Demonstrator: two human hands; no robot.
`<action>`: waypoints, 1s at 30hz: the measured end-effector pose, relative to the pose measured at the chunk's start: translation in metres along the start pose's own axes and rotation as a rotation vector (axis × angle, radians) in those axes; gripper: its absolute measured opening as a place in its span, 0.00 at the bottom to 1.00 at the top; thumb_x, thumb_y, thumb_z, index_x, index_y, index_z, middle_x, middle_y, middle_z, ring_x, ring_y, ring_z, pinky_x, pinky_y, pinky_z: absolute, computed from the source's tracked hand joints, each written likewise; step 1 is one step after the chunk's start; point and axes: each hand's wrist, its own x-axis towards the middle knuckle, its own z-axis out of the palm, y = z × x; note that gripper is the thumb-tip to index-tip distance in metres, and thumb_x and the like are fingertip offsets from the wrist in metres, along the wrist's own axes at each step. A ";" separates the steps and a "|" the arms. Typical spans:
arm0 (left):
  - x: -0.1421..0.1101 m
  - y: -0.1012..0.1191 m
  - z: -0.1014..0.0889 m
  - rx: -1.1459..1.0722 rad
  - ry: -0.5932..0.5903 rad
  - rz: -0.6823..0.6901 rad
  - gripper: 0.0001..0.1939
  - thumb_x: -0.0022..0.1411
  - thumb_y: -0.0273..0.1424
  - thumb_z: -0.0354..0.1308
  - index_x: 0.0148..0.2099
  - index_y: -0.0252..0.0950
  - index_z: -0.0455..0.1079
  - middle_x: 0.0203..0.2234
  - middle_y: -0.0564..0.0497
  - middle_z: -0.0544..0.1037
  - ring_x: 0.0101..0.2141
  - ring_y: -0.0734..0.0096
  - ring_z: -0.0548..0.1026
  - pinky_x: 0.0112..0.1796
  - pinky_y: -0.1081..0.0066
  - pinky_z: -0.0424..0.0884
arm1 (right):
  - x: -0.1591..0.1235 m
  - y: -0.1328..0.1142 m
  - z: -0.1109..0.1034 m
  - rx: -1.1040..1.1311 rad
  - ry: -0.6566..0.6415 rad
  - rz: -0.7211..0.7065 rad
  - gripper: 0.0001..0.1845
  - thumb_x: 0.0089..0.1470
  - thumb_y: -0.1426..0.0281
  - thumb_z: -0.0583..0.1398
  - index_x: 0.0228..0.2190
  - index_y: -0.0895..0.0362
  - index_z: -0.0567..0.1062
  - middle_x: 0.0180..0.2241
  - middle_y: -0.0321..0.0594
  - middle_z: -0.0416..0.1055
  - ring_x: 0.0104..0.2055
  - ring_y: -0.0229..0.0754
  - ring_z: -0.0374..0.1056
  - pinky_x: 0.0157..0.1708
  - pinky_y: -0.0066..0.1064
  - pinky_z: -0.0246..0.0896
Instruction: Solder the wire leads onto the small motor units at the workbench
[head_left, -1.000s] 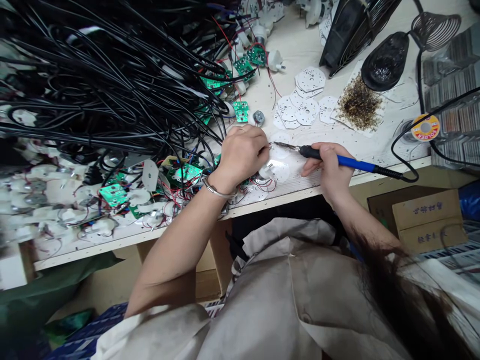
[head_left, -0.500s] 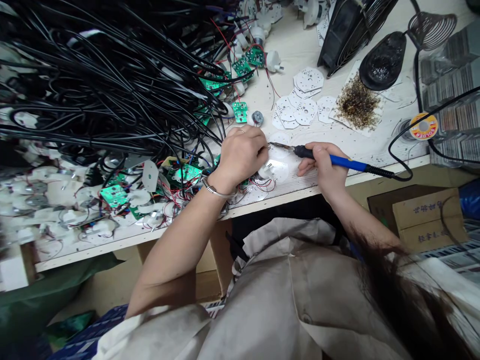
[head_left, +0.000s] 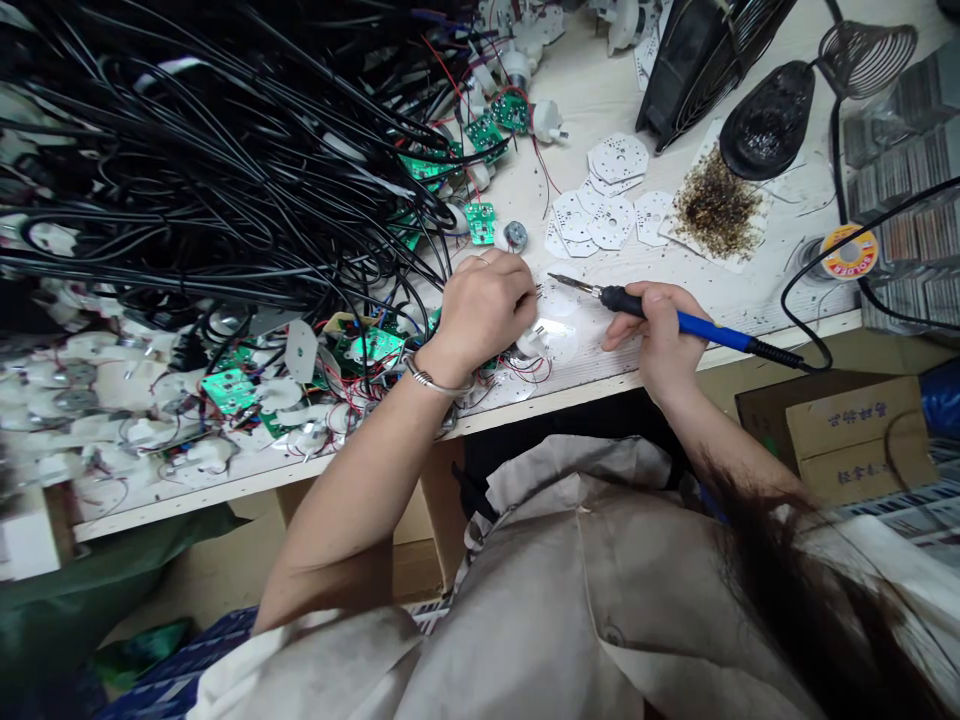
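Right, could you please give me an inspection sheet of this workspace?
Surface: pale bench, dark specks scattered on it.
Things: soldering iron, its tip near the left hand; white boards farther back.
Clutter: green circuit boards among white parts; brown debris beside the fan.
Hands: right hand grips the iron; left fingers curled, what they hold hidden.
Cables: black cables heaped at upper left; the iron's cord loops at right.
Surroundings: cardboard box below the bench.
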 end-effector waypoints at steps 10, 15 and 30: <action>-0.006 0.005 -0.025 0.104 -0.232 -0.021 0.15 0.68 0.28 0.49 0.40 0.33 0.79 0.40 0.40 0.81 0.44 0.55 0.79 0.41 0.60 0.73 | -0.004 0.001 -0.006 -0.048 0.109 -0.228 0.15 0.66 0.54 0.61 0.46 0.51 0.75 0.28 0.31 0.80 0.24 0.37 0.78 0.27 0.30 0.77; -0.023 0.002 -0.044 0.143 -0.441 0.017 0.12 0.65 0.27 0.52 0.39 0.35 0.78 0.40 0.43 0.82 0.43 0.55 0.80 0.37 0.62 0.71 | 0.029 -0.012 -0.029 -0.587 -0.266 -0.623 0.15 0.68 0.59 0.59 0.52 0.49 0.77 0.48 0.42 0.82 0.50 0.46 0.80 0.53 0.42 0.77; -0.037 0.002 -0.056 0.133 -0.275 0.087 0.14 0.71 0.28 0.49 0.41 0.35 0.78 0.41 0.43 0.80 0.39 0.62 0.79 0.37 0.66 0.71 | 0.103 0.015 -0.024 -1.048 -0.537 -0.736 0.22 0.68 0.71 0.53 0.59 0.51 0.73 0.53 0.45 0.78 0.47 0.48 0.74 0.45 0.39 0.71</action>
